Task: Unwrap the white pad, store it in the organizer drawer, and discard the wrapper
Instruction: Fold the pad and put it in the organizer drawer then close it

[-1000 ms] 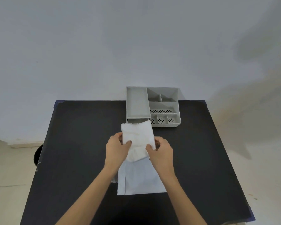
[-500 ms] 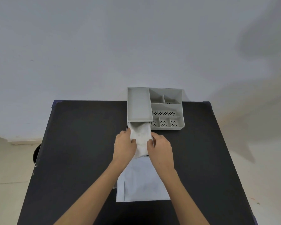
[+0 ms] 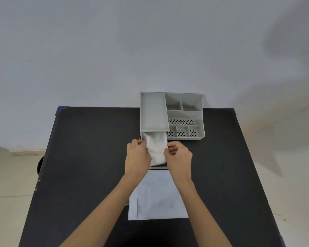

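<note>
Just below centre of frame, white pad [image 3: 156, 150] lying lengthwise in the pulled-out drawer [image 3: 158, 168] of the grey organizer [image 3: 185, 114], long axis running up-and-down the picture, far end tucked under the organizer's long tray, near end just short of the drawer's front lip. Left hand [image 3: 138, 155] pressed against the pad's left edge, fingers curled, thumb and fingertips seemingly pinching the upper-left corner near the drawer wall. Right hand [image 3: 178, 155] at the pad's right edge, fingers bent inward and loosely curled; touching or just beside the edge, not clear whether anything is actually gripped. Pad thus between the two hands, neither nearer than the other, both flanking its midsection. Likely step in hand: settling the pad flat into the drawer, then letting go and pushing the drawer shut toward the top of the frame, along the same axis as the pad. Pad looking soft and a little rumpled, so some risk of an end riding up and catching under the tray when the drawer slides in. Opened wrapper [image 3: 158, 196] spread flat on the black table [image 3: 89, 157] in the lower centre, directly below the drawer front and between the forearms, not yet discarded; equally within reach of either hand once the drawer is closed.
</note>
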